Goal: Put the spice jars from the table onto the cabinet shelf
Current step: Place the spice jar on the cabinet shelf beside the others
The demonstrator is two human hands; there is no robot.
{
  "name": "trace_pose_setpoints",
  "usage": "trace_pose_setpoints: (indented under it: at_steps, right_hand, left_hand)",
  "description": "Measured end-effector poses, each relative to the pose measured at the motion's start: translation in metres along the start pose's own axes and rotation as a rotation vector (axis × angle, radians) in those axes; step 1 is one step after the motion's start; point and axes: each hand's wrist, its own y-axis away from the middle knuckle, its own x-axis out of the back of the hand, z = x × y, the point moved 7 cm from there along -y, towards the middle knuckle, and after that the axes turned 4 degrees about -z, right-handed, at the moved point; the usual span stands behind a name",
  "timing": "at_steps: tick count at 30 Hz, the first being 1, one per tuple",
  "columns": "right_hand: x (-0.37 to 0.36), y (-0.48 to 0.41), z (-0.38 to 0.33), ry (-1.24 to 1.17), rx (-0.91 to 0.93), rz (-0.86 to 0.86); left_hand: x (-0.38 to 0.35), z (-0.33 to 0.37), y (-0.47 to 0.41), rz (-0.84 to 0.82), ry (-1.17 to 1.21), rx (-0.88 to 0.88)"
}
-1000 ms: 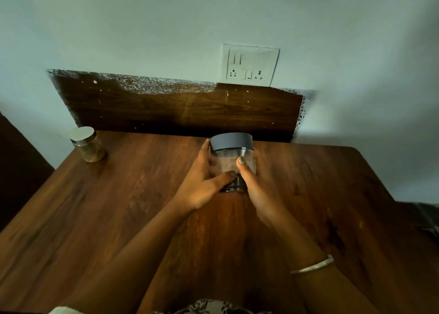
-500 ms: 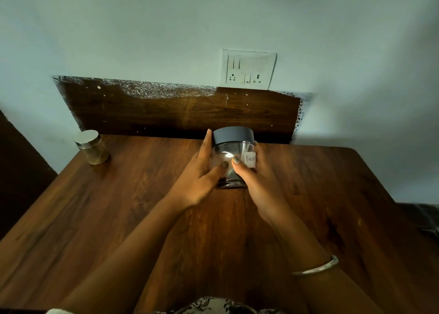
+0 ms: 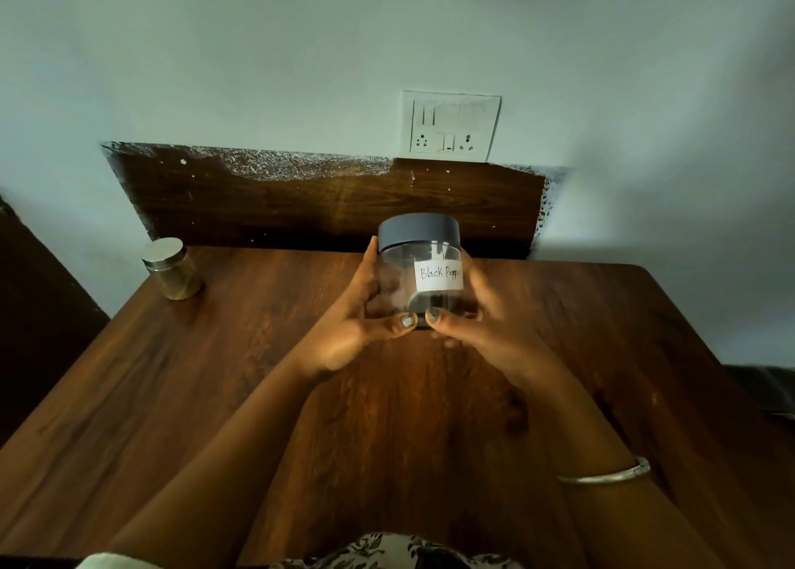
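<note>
A clear jar with a dark grey lid (image 3: 419, 263) and a white label reading "Black Pepper" is held upright a little above the wooden table (image 3: 215, 396). My left hand (image 3: 357, 323) grips its left side and my right hand (image 3: 486, 323) grips its right side, with both thumbs meeting under its front. Dark contents lie at the jar's bottom. A second, smaller jar with a metal lid (image 3: 172, 267) stands on the table's far left corner. The cabinet shelf is not in view.
A dark wooden backboard (image 3: 301, 207) runs along the wall behind the table. A white socket plate (image 3: 449, 125) is on the wall above it. A dark piece of furniture (image 3: 38, 310) stands to the left of the table.
Both hands have lifted the grey-lidded jar off the table and turned it, so the label now faces me.
</note>
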Motion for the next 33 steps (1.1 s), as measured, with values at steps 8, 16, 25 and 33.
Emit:
trace_pose_setpoints:
  at_steps: [8,16,25,33]
  right_hand:
    - [0.008,0.006,0.000,0.052,0.004,0.035]
    - [0.023,0.014,0.000,0.096,-0.067,0.032]
    - [0.041,0.018,-0.015,0.185,-0.012,0.138]
    - [0.100,0.013,-0.059,0.324,0.024,0.263]
  left_hand:
    - [0.005,0.006,-0.005,-0.026,-0.463,-0.017]
    - [0.001,-0.003,-0.009,-0.047,-0.406,-0.026]
    - [-0.011,0.014,-0.016,-0.011,-0.585,-0.084]
    - [-0.041,0.075,-0.061,-0.020,-0.718,-0.163]
